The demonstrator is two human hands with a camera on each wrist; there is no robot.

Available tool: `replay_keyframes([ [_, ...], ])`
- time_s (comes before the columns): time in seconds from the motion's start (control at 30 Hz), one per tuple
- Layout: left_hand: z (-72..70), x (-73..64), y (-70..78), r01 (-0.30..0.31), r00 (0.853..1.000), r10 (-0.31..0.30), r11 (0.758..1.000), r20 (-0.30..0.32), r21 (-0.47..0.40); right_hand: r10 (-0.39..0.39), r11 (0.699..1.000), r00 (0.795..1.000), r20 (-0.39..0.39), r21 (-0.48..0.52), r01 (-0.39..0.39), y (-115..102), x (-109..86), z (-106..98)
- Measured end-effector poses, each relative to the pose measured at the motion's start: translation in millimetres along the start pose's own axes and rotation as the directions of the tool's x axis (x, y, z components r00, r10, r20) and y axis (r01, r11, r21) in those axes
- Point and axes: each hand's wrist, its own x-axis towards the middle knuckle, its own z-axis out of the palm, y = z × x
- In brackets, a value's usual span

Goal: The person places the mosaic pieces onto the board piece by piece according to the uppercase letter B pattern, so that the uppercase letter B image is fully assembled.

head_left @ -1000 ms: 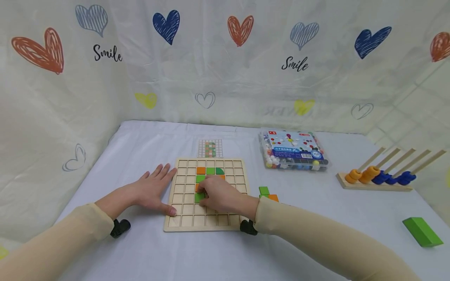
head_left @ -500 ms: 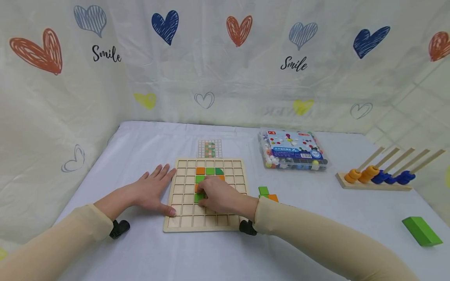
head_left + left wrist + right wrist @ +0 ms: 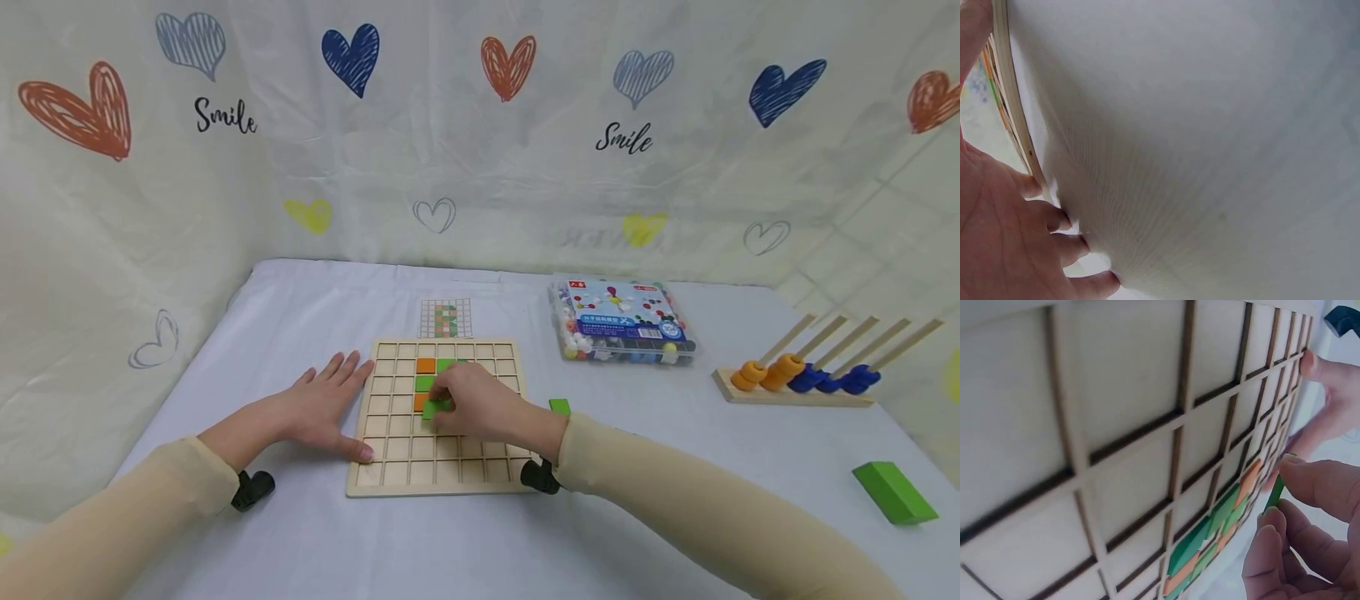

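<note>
My right hand [image 3: 483,404] pinches a green square tile [image 3: 432,410] between thumb and fingertips, above a wooden grid board [image 3: 450,477]. In the right wrist view this green tile [image 3: 1276,491] appears edge-on, held off the board. Orange tiles [image 3: 426,366] and green tiles [image 3: 424,383] sit in the board's cells; my right hand hides several of them in the head view. My left hand [image 3: 318,412] lies with fingers spread at the board's left edge, its thumb over the rim. The left wrist view shows the left fingers [image 3: 1072,250] on the white cloth beside the board.
Behind the board lies a pattern card [image 3: 446,318]. A loose green tile [image 3: 559,406] lies right of the board, partly behind my sleeve. Farther right are a clear box of beads [image 3: 622,321], a peg stand with rings [image 3: 795,392] and a green block [image 3: 895,493].
The right hand has come up and slightly right, lifting the green tile out of its cell. The left hand has stayed in place.
</note>
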Motion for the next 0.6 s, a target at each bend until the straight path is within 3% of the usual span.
replay_keyframes([
  [0.23,0.8,-0.5,-0.4,-0.001,1.000,0.001,1.000,0.004,-0.013,0.038,0.999,0.997,0.067,-0.041,-0.036,-5,4.5,11],
  [0.6,-0.3,-1.3,0.1,-0.002,1.000,0.002,1.000,0.002,-0.014,0.081,0.994,0.994,0.069,-0.081,-0.076,-12,6.2,17],
])
